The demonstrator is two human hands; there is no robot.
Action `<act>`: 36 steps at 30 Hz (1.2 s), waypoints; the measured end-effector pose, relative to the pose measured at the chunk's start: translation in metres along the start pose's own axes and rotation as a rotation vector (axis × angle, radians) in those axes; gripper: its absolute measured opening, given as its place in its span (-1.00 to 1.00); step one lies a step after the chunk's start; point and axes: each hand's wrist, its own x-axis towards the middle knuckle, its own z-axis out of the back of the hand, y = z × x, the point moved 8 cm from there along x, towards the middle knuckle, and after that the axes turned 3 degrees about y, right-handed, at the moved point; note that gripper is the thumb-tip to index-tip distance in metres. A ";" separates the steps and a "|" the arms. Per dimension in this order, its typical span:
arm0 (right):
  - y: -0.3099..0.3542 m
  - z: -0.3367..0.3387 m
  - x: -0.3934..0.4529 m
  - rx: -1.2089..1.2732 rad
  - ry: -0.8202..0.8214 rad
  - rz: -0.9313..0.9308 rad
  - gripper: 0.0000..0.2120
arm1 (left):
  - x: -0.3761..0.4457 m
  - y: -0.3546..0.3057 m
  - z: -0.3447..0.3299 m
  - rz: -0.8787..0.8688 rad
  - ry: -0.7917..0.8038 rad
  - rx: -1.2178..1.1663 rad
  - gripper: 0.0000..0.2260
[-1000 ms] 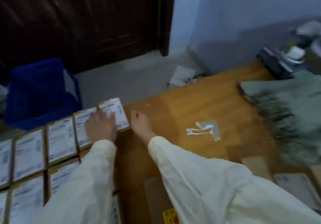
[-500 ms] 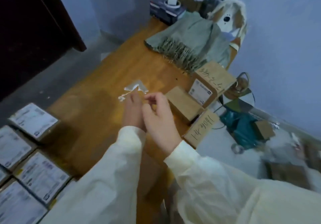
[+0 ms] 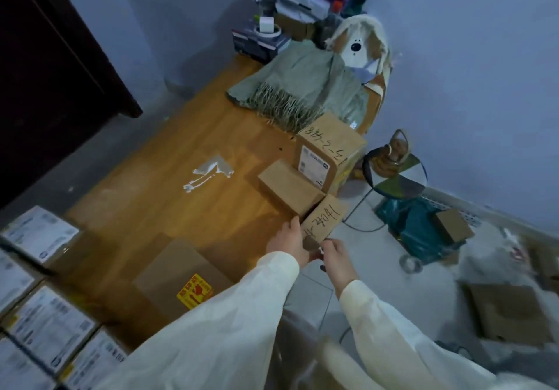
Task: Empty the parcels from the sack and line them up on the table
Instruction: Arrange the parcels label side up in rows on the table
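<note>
A small cardboard parcel with handwriting (image 3: 325, 220) sits at the right edge of the wooden table (image 3: 151, 208). My left hand (image 3: 287, 243) grips its near left corner. My right hand (image 3: 337, 256) curls round its near end from the right. A plain brown parcel (image 3: 290, 190) lies just beyond it, touching it. Behind that stands a larger labelled box (image 3: 329, 153). A flat box with a yellow sticker (image 3: 181, 274) lies near me. Rows of white-labelled parcels (image 3: 45, 323) fill the table's left end.
A fringed green scarf (image 3: 296, 90) and clutter cover the table's far end. Right of the table stand a round side table (image 3: 396, 178), a teal bag (image 3: 420, 226) and flat cardboard (image 3: 511, 314) on the floor. A white smear (image 3: 208, 172) marks the table's middle.
My view has swung right, away from the labelled rows. Both hands have moved from the middle of the table to the handwritten parcel at the right edge and taken hold of it.
</note>
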 end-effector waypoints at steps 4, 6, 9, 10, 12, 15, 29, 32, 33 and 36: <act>0.004 -0.003 0.004 -0.049 0.016 0.028 -0.84 | -0.012 0.024 0.020 0.065 -0.008 -0.137 -0.35; 0.014 0.002 0.003 -0.085 -0.002 0.117 -0.80 | -0.024 0.047 0.037 0.133 -0.048 -0.377 -0.45; 0.031 -0.018 -0.002 -0.039 0.201 0.145 -0.63 | -0.046 0.090 0.054 0.250 -0.153 -0.979 -0.74; 0.038 -0.032 -0.006 -0.021 0.319 0.132 -0.57 | -0.052 0.102 0.060 0.291 -0.181 -1.118 -0.82; 0.054 -0.064 -0.013 -0.025 0.513 0.123 -0.46 | -0.060 0.121 0.068 0.338 -0.237 -1.298 -0.89; 0.079 -0.109 -0.022 -0.057 0.653 0.148 -0.48 | -0.067 0.138 0.081 0.344 -0.347 -1.480 -0.73; 0.188 -0.240 -0.023 -0.801 0.611 1.545 -0.33 | -0.097 0.234 0.126 0.409 -0.576 -1.673 -0.66; 0.183 -0.272 -0.016 -0.804 0.633 1.514 -0.42 | -0.097 0.253 0.126 0.456 -0.704 -1.458 -0.62; 0.179 -0.283 -0.010 -0.740 0.695 1.402 -0.47 | -0.098 0.259 0.126 0.461 -0.772 -1.454 -0.59; 0.158 -0.318 0.006 -0.402 0.959 0.739 -0.58 | -0.103 0.280 0.127 0.522 -0.977 -1.426 -0.50</act>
